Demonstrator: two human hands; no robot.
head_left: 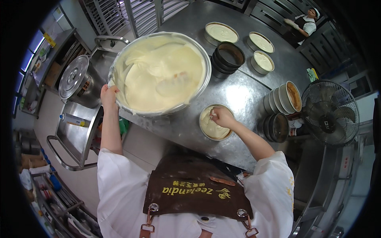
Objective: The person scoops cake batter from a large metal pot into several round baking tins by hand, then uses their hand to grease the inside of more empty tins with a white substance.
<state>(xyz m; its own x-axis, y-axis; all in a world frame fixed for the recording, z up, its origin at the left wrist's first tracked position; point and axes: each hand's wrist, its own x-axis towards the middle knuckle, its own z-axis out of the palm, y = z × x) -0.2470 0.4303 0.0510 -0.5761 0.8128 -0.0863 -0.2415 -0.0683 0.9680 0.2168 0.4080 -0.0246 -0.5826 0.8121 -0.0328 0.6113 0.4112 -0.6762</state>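
Batter (158, 71) bowl (119, 104) is gripped at its rim by left hand (108, 95); right hand (221, 116), fingers pressed together, is dipped into tin (206, 135).

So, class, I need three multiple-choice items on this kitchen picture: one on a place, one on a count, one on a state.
1. Where is the right hand?
A. in the small round tin of batter
B. on the fan
C. on the pot lid

2. How many filled tins stand at the far end of the steel table?
A. one
B. three
C. six

3. The big mixing bowl is:
A. empty
B. upside down
C. nearly full of pale batter

Answers: 1 A, the fingers dip into the tin; 2 B, three cream-topped tins there; 3 C, batter reaches near the rim, which the left hand grips.
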